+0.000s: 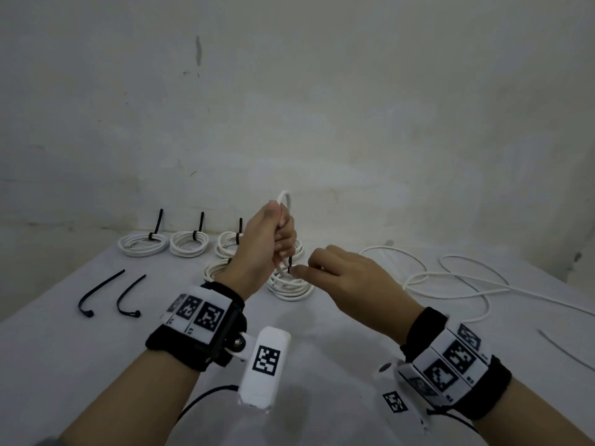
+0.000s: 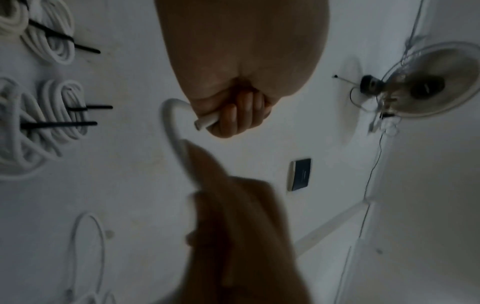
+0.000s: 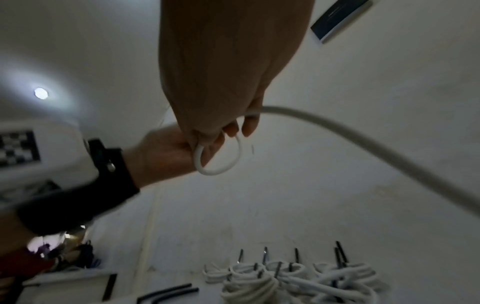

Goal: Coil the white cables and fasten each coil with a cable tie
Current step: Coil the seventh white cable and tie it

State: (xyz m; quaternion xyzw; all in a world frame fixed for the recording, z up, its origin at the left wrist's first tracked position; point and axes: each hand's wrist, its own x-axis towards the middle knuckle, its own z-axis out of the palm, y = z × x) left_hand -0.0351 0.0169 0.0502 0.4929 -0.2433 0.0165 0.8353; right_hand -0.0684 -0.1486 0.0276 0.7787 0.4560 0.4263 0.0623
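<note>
Your left hand (image 1: 264,243) grips a small loop of thin white round cable (image 1: 285,201) above the grey table (image 1: 64,349). Your right hand (image 1: 341,275) pinches that cable lower down. Behind lie tied white cable coils (image 1: 143,244), left two loose black plastic cable ties (image 1: 99,292).

Tied coils (image 1: 143,245) behind spare ties (image 1: 100,292), loose cable (image 1: 457,281) right

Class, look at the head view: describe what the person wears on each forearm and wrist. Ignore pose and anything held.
Both forearms are bare, without sleeves. Each wrist carries a black band faced with white panels printed with black square-pattern markers. A white marker-tagged camera block hangs beneath the left wrist, trailing a thin black cable.
</note>
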